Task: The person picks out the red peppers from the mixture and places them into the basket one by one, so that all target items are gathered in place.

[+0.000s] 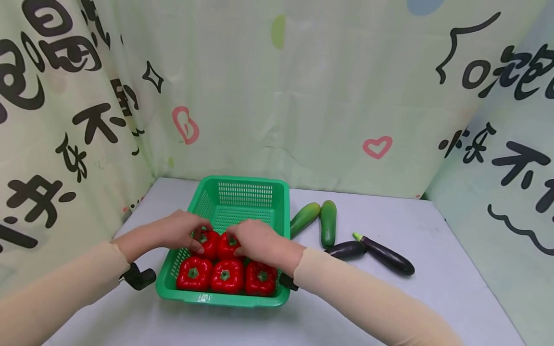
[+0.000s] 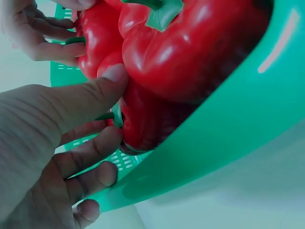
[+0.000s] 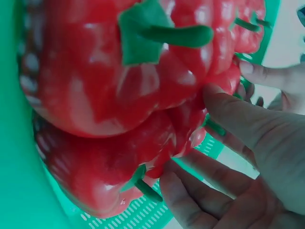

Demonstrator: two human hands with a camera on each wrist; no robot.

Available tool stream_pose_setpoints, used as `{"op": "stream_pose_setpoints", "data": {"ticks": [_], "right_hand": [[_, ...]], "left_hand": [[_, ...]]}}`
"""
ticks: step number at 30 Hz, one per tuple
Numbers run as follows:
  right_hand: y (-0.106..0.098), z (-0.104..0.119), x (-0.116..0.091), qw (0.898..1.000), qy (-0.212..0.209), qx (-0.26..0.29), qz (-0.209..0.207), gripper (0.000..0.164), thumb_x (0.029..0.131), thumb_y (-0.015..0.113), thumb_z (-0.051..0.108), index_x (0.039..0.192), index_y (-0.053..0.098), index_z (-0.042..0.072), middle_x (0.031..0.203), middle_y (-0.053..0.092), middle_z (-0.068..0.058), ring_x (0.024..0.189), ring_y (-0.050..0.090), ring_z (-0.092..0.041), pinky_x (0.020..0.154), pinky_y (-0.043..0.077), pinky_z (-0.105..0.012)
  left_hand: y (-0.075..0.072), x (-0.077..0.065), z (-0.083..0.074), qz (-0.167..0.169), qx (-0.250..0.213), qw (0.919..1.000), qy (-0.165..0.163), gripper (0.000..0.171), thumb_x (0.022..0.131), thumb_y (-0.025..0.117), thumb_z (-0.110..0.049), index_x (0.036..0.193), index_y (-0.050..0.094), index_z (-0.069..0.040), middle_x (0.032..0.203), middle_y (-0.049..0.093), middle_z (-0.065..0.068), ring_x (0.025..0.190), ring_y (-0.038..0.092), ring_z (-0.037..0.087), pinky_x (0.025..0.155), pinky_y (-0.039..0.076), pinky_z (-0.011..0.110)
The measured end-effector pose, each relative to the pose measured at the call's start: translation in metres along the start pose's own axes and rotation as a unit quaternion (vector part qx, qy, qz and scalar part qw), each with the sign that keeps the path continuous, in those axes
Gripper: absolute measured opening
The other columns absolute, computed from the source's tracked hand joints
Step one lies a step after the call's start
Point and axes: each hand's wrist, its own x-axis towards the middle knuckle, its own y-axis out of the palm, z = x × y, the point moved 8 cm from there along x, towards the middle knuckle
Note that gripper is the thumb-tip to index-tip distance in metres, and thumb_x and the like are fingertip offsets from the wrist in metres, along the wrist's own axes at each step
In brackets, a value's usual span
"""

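Observation:
Red bell peppers with green stems sit in a green plastic basket (image 1: 282,206). My left hand (image 1: 183,229) reaches in from the left and grips a pepper (image 1: 210,244) in the second row, thumb on its near side, fingers on the far side. Right beside it, my right hand (image 1: 257,239) holds the neighbouring pepper (image 1: 225,249) in the same way. Three more peppers line the front: left pepper (image 1: 194,274), middle pepper (image 1: 227,277) and right pepper (image 1: 260,278). The right wrist view shows another pepper (image 3: 102,167) by the wall, hidden under my right hand from above.
Right of the basket lie two green cucumber-like vegetables (image 1: 328,223) and two dark eggplants (image 1: 389,256). The basket's back half shows bare mesh floor. A printed curtain (image 1: 277,105) encloses the white table (image 1: 433,293) at the back and sides.

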Motion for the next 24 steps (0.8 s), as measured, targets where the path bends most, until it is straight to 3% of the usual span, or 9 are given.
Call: {"op": "stream_pose_setpoints", "data": {"ticks": [4, 7, 12, 17, 24], "right_hand": [[0.004, 0.008, 0.003, 0.999, -0.010, -0.050, 0.003, 0.045, 0.093, 0.079, 0.029, 0.135, 0.065, 0.019, 0.105, 0.074, 0.003, 0.097, 0.068, -0.011, 0.079, 0.060, -0.025], [0.006, 0.009, 0.003, 0.998, -0.007, -0.057, 0.009, 0.048, 0.094, 0.077, 0.028, 0.139, 0.063, 0.019, 0.111, 0.074, 0.002, 0.100, 0.068, -0.012, 0.083, 0.060, -0.028], [0.009, -0.001, -0.001, 0.999, 0.016, -0.012, 0.031, 0.049, 0.098, 0.072, 0.029, 0.143, 0.059, 0.018, 0.125, 0.069, -0.001, 0.110, 0.065, -0.014, 0.093, 0.058, -0.032], [0.005, -0.009, -0.003, 0.998, 0.024, 0.028, 0.046, 0.050, 0.101, 0.067, 0.031, 0.147, 0.054, 0.016, 0.133, 0.065, -0.005, 0.116, 0.063, -0.019, 0.095, 0.058, -0.035], [-0.022, -0.037, -0.013, 0.997, 0.041, 0.058, -0.010, 0.038, 0.103, 0.062, 0.025, 0.140, 0.060, 0.013, 0.135, 0.064, -0.010, 0.119, 0.063, -0.023, 0.098, 0.056, -0.039]], "left_hand": [[-0.003, -0.001, 0.001, -0.023, 0.034, 0.9992, -0.001, 0.049, 0.082, 0.088, -0.031, 0.123, 0.071, -0.012, 0.099, 0.063, 0.000, 0.087, 0.058, 0.015, 0.077, 0.054, 0.038], [-0.002, -0.002, 0.003, -0.030, 0.035, 0.9989, -0.002, 0.049, 0.082, 0.088, -0.032, 0.123, 0.071, -0.011, 0.104, 0.061, 0.004, 0.092, 0.058, 0.019, 0.076, 0.056, 0.037], [0.000, -0.001, 0.003, -0.027, 0.012, 0.9996, 0.003, 0.051, 0.082, 0.088, -0.031, 0.125, 0.070, -0.010, 0.106, 0.058, 0.006, 0.098, 0.058, 0.022, 0.073, 0.058, 0.032], [-0.003, 0.001, 0.002, -0.019, 0.008, 0.9997, 0.012, 0.052, 0.083, 0.088, -0.030, 0.126, 0.070, -0.008, 0.108, 0.060, 0.007, 0.100, 0.059, 0.024, 0.076, 0.059, 0.034], [-0.015, 0.010, 0.000, -0.039, 0.030, 0.9984, 0.029, 0.050, 0.095, 0.074, -0.039, 0.129, 0.065, -0.003, 0.117, 0.066, 0.015, 0.104, 0.065, 0.029, 0.086, 0.059, 0.044]]}}
